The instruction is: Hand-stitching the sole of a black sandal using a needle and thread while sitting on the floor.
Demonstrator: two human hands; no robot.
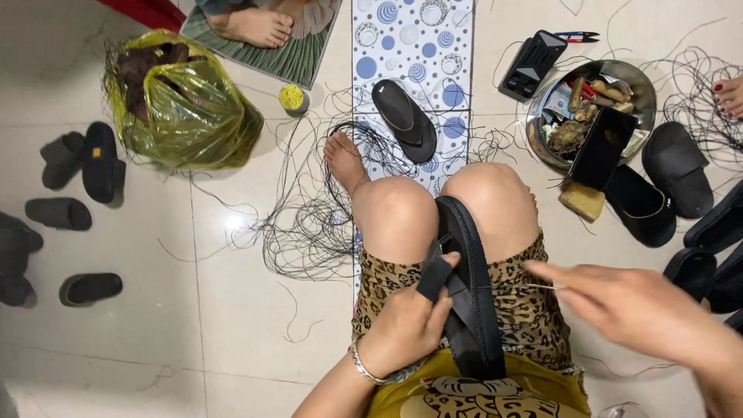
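Observation:
A black sandal stands on edge between my knees, its sole facing right. My left hand is shut on its strap, thumb pressing the strap's top. A silver bangle circles that wrist. My right hand is to the right of the sandal, fingers pinched on a thin needle whose tip points at the sandal. Black thread trails from it toward the floor.
A tangle of black thread lies by my foot. A sandal sole rests on a dotted mat. A yellow bag, loose sandals, a metal bowl of tools, more sandals and other people's feet surround me.

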